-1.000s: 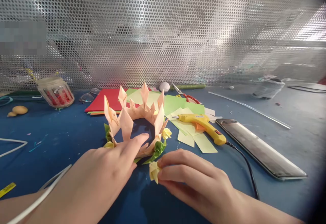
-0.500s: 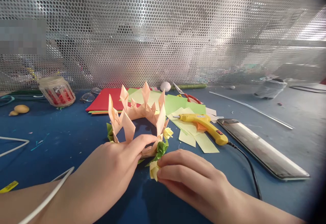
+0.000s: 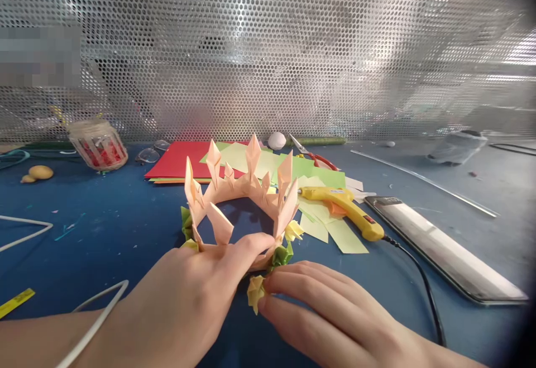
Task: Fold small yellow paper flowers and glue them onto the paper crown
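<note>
A peach folded-paper crown (image 3: pixel 234 190) with upright points stands on the blue table. My left hand (image 3: pixel 201 284) grips its near rim, the thumb side over the band and the other fingers hidden. Between the fingertips of my right hand (image 3: pixel 326 306) is a small pale-yellow paper flower (image 3: pixel 255 292), just outside the crown's near right side. Close above those fingers a green paper leaf (image 3: pixel 281 256) and another yellow paper flower (image 3: pixel 293 230) sit on the band. On the crown's left side there is a dark green leaf (image 3: pixel 186 223). Whether the held flower touches the band, I cannot tell.
Right of the crown lie a yellow hot glue gun (image 3: pixel 347 203) with a black cord, pale green paper pieces (image 3: pixel 345 234) and a phone (image 3: pixel 444 251). Behind are red paper (image 3: pixel 180 158), scissors (image 3: pixel 312 154) and a jar (image 3: pixel 98 144). A perforated metal screen (image 3: pixel 268 49) stands at the back.
The crown appears a little farther right and turned slightly, with my left hand still on it. The yellow flower in my right fingers has tilted and sits slightly lower.
</note>
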The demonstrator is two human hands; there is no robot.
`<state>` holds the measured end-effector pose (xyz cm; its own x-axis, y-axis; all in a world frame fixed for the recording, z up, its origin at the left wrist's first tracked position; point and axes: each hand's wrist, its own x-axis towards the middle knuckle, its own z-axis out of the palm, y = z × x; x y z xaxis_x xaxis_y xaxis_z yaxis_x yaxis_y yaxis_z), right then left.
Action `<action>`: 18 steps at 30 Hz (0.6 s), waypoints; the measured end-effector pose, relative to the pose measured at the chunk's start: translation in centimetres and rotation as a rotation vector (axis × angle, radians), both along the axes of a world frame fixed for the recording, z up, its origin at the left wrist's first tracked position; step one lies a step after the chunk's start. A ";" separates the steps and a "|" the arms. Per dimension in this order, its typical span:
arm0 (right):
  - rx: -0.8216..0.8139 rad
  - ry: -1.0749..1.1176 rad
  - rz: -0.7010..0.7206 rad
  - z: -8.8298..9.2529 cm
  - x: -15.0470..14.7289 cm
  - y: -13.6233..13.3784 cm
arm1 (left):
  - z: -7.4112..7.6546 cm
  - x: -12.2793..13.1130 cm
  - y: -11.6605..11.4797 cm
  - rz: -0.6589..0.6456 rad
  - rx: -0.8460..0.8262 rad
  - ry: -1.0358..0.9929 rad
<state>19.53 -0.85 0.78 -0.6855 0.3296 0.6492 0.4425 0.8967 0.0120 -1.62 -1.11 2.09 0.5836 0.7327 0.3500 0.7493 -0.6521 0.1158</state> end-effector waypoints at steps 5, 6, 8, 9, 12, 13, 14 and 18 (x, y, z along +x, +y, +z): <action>-0.030 0.014 -0.004 -0.1 -0.1 0.1 | -0.2 0.0 0.3 -0.016 -0.027 0.002; -0.032 0.008 -0.008 -0.1 -0.1 0.1 | -0.2 0.0 0.3 -0.022 -0.029 0.003; -0.009 -0.006 0.004 -0.1 -0.2 -0.1 | -0.4 0.1 0.3 -0.033 -0.039 0.006; 0.002 -0.017 0.002 -0.1 -0.2 -0.1 | -0.4 0.1 0.3 -0.037 -0.041 0.004; 0.043 -0.047 -0.021 0.1 -0.1 -0.3 | -0.4 0.2 0.3 -0.049 -0.016 -0.015; 0.052 -0.057 -0.033 0.2 -0.1 -0.3 | -0.4 0.2 0.3 -0.050 -0.008 -0.019; 0.061 -0.064 -0.039 0.2 -0.2 -0.2 | -0.4 0.3 0.3 -0.059 -0.006 -0.022; 0.076 -0.067 -0.042 0.3 -0.4 -0.1 | -0.4 0.2 0.6 -0.090 0.013 -0.030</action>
<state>19.11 -0.91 1.11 -0.7148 0.3104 0.6267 0.4757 0.8726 0.1103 -1.38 -0.54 1.73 0.6360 0.6729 0.3777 0.6839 -0.7182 0.1279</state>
